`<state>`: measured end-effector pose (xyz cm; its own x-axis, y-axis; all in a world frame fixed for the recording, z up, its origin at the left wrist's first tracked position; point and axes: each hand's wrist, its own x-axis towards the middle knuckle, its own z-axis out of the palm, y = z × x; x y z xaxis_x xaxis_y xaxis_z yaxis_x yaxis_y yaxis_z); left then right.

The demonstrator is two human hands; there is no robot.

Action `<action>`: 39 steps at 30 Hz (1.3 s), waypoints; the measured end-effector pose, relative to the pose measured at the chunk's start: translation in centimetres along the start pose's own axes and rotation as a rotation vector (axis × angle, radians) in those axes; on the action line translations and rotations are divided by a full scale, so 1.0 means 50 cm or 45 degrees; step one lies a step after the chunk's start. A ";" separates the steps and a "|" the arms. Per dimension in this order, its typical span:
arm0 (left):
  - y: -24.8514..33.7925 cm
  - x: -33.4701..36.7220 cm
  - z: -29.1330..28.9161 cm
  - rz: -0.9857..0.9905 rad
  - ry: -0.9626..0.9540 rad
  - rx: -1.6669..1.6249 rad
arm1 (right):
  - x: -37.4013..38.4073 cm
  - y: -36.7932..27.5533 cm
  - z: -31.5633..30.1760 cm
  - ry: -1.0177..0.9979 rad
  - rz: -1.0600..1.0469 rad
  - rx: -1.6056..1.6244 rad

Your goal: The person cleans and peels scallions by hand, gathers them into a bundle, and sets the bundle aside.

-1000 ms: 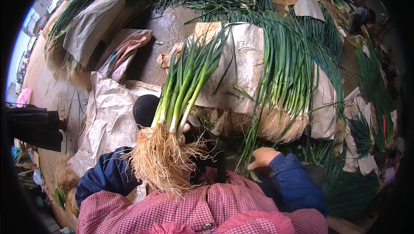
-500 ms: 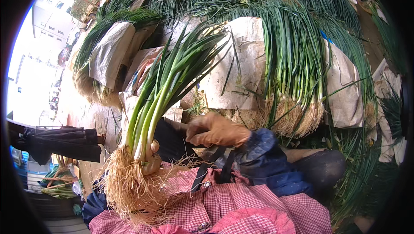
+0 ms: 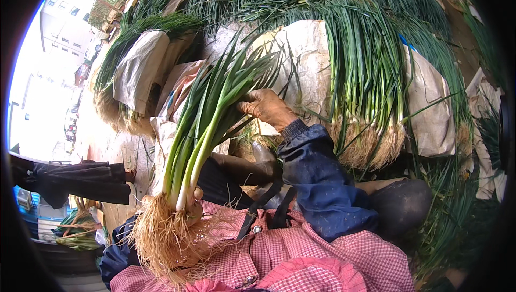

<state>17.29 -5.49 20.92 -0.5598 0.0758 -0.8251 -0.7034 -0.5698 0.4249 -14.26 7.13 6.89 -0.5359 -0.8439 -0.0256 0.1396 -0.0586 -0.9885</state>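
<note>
A bunch of green onions (image 3: pixel 201 130) with long green leaves, pale stems and a thick tangle of tan roots (image 3: pixel 166 241) stands tilted before my chest. My left hand (image 3: pixel 195 206) grips it low by the white stems. Only some of its fingers show beside the stems; the rest is hidden behind the bunch. Higher up, my right hand (image 3: pixel 271 110) reaches into the right side of the leaves. Its fingers are curled in on the leaves, and the fingertips are partly covered there.
Bundles of green onions (image 3: pixel 368 77) lie ahead, roots toward me, several covered with beige sheets (image 3: pixel 306 71). Another covered bundle (image 3: pixel 141 71) lies left. My bent knee (image 3: pixel 400 206) is at right. At far left are a dark-trousered person (image 3: pixel 80 182) and a blue-and-white crate (image 3: pixel 45 211).
My right hand has moved up and away from my body, from beside the stems to the leaves, where its fingers now close. The bunch has shifted slightly, roots lower.
</note>
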 end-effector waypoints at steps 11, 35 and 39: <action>-0.034 -0.009 -0.065 -0.002 -0.044 0.127 | -0.115 -0.014 -0.187 0.968 -0.158 0.134; -0.171 0.034 -0.166 0.038 -0.167 0.149 | 0.017 -0.014 0.182 -0.150 -0.129 -0.788; -0.188 0.026 -0.168 -0.008 -0.148 0.080 | 0.077 0.060 0.040 0.511 -0.135 -0.737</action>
<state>26.84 -6.91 12.74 -0.5995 0.1757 -0.7808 -0.7313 -0.5166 0.4453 -14.26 2.64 4.14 -0.8027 -0.5815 0.1325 -0.3357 0.2569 -0.9063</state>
